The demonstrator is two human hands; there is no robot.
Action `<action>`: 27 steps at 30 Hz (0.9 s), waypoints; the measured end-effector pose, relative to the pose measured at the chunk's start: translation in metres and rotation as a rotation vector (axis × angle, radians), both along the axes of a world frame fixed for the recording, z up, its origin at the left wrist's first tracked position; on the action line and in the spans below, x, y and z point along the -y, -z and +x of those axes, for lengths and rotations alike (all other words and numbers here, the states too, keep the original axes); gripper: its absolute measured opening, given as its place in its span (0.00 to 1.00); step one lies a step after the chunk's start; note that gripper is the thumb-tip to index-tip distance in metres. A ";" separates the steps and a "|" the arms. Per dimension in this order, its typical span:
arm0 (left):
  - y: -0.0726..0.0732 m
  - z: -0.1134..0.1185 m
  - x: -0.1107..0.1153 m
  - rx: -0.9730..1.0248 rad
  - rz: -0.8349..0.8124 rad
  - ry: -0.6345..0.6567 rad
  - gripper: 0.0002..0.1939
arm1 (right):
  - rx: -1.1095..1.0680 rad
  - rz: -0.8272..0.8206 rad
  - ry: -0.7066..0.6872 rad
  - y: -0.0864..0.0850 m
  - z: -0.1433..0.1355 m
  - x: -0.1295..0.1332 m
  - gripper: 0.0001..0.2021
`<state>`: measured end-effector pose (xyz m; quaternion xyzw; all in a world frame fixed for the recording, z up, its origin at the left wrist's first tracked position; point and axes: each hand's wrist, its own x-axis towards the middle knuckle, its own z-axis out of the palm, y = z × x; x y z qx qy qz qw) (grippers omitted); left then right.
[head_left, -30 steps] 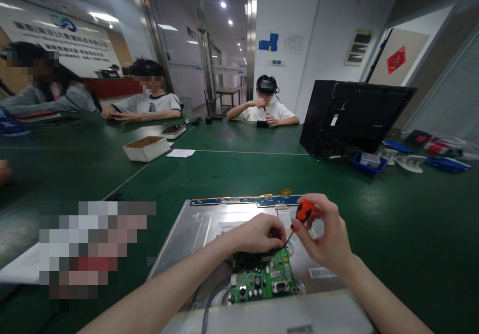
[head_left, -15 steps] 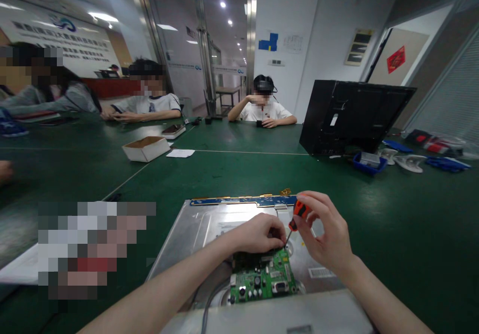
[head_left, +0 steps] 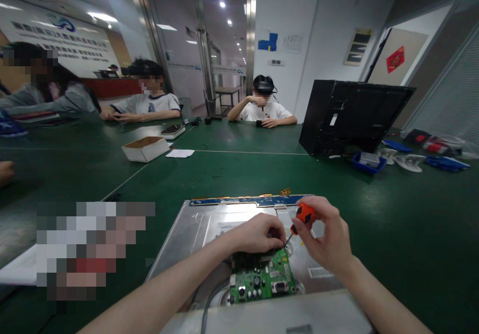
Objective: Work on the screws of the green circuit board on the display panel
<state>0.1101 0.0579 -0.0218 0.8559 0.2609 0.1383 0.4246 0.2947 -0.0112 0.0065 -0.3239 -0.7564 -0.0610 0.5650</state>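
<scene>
Judge work as partway. Find green circuit board [head_left: 262, 281] already uncovered, lying flat on metal panel [head_left: 204, 227], well apart from the panel's far edge; find blue strip board [head_left: 224, 202] also bare along that far edge. Note grey cable [head_left: 205, 306] in place near the green board's left edge. Read fastening at the board's far right corner as unfinished, going by screwdriver [head_left: 305, 215] set there. Cannot tell whether loosening or tightening; cannot see any screw under the tip, nor count those left elsewhere.

Locate screwdriver above the right half of the panel, itself resting on bench [head_left: 224, 177]. Trace its long axis as slanted, neither upright nor flat: points tip down toward the panel's near left corner, handle end up toward the far right corner.

Pinches handle between thumb and fingertips of right hand [head_left: 329, 237]. Curls fingers of left hand [head_left: 260, 232] just beside the tip, with thumb and forefinger drawn close together; cannot tell whether gripping anything between them.
</scene>
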 end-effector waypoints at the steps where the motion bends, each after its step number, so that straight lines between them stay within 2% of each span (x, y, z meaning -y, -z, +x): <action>1: 0.000 0.000 0.000 0.002 0.002 -0.001 0.05 | 0.011 0.001 0.004 -0.001 0.000 0.000 0.17; 8: 0.000 -0.001 0.000 0.006 0.009 -0.005 0.04 | 0.054 -0.035 -0.011 -0.005 0.002 0.002 0.19; 12: 0.000 -0.001 0.001 0.011 -0.002 -0.001 0.04 | -0.001 -0.031 -0.031 0.000 0.003 0.000 0.18; 16: -0.002 -0.001 0.000 0.014 -0.014 0.001 0.04 | -0.059 -0.013 0.019 0.003 0.001 -0.001 0.17; 27: 0.000 -0.001 0.000 0.005 -0.027 -0.003 0.04 | 0.044 -0.018 0.025 -0.006 0.003 0.001 0.17</action>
